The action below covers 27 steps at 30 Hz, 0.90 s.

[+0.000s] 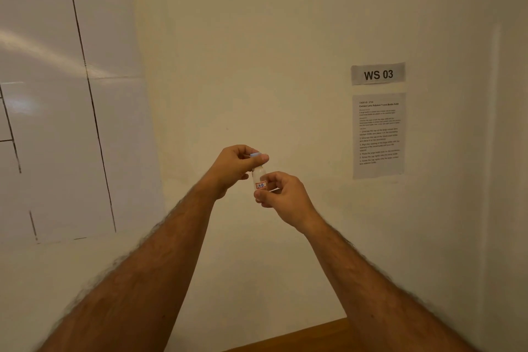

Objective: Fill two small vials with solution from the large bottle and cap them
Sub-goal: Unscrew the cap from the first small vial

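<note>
- The small vial (259, 178) is held up in the air in front of the wall, between both hands, well above the strip of wooden bench (308, 336) at the near edge.
- The right hand (281, 194) is closed round the vial's lower body, thumb and fingers pinching just beside the red-edged label (261, 185).
- The left hand (235, 166) is closed over the top, fingertips gripping the pale blue cap (255, 154) — whether it is going on or coming off cannot be told.
- The vial looks light, stiff and smooth, so it probably slips easily; holding the body low and twisting only the cap seems safest.
- A sign reading WS 03 (378, 74) and an instruction sheet (379, 134) hang on the wall to the right; the large bottle is not in view.
</note>
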Tool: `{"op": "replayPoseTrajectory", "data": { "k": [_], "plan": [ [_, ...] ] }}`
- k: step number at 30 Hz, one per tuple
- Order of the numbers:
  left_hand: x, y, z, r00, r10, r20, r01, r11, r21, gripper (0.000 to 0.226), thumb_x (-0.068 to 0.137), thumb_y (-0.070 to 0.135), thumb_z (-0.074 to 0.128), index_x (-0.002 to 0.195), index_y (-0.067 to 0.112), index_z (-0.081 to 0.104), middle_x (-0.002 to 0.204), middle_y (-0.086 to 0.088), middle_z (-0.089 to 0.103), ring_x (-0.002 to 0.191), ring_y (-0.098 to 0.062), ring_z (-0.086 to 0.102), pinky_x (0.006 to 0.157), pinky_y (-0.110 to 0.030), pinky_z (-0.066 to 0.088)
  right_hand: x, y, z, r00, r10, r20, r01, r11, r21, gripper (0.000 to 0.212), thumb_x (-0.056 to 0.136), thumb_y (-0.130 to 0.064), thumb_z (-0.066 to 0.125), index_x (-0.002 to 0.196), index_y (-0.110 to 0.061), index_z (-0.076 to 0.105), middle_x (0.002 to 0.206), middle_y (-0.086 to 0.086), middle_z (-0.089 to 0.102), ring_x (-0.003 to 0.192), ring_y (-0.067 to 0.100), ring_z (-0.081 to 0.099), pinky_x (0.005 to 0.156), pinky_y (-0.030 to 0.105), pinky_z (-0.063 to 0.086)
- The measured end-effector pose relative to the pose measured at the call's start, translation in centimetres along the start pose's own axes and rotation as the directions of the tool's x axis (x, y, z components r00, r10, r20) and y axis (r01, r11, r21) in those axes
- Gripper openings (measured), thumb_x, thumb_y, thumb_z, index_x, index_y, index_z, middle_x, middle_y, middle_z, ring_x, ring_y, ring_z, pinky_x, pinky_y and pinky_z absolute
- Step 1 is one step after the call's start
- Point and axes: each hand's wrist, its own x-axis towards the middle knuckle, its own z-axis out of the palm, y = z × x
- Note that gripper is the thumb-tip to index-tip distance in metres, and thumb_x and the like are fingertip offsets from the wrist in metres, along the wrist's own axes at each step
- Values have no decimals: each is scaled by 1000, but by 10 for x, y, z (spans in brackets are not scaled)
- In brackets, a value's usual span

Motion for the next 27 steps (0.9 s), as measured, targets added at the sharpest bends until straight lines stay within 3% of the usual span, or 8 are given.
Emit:
{"op": "replayPoseTrajectory", "data": {
  "k": [5, 9, 12, 23, 27],
  "plan": [
    [-5, 2, -2, 994, -11, 107, 20, 996, -85, 32, 93, 42, 56, 122, 29, 60, 114, 6, 67, 102, -13, 64, 77, -28, 53, -2, 1, -1, 1000, 0, 5, 0, 1000, 8, 35, 86, -21, 73, 118, -13, 61, 102, 4, 67, 84, 20, 71, 78, 35, 61],
    [-8, 1, -6, 988, 32, 148, -18, 995, -99, 26, 99, 24, 50, 122, 26, 63, 116, 7, 70, 109, -16, 64, 88, -36, 54, -1, 2, -3, 1000, 3, 3, -3, 1000, 9, 33, 87, -21, 72, 117, -13, 62, 102, 4, 67, 84, 20, 71, 79, 36, 61],
    [-8, 3, -5, 994, 45, 99, -43, 999, -21, 19, 96, 25, 56, 113, 27, 67, 107, 9, 73, 103, -11, 66, 89, -35, 52, -1, 3, -3, 1000, 6, 4, -6, 1000, 3, 34, 86, -21, 73, 117, -12, 62, 102, 5, 68, 83, 20, 71, 78, 36, 61],
    [-3, 2, 2, 998, 37, -55, -34, 998, 53, 13, 77, 26, 79, 87, 20, 74, 81, 5, 75, 68, 0, 64, 54, -11, 46, -3, 15, -3, 1000, 30, 5, -31, 999, 29, 36, 85, -19, 74, 118, -10, 62, 104, 7, 68, 87, 23, 71, 81, 39, 60],
    [0, -1, 7, 996, 42, -80, -36, 996, 76, 19, 74, 26, 82, 85, 14, 73, 81, 2, 73, 64, 5, 64, 51, -7, 44, -3, 19, -3, 999, 37, 2, -37, 998, 41, 35, 84, -19, 74, 116, -12, 62, 103, 6, 68, 86, 22, 71, 79, 37, 61]
  ]
}}
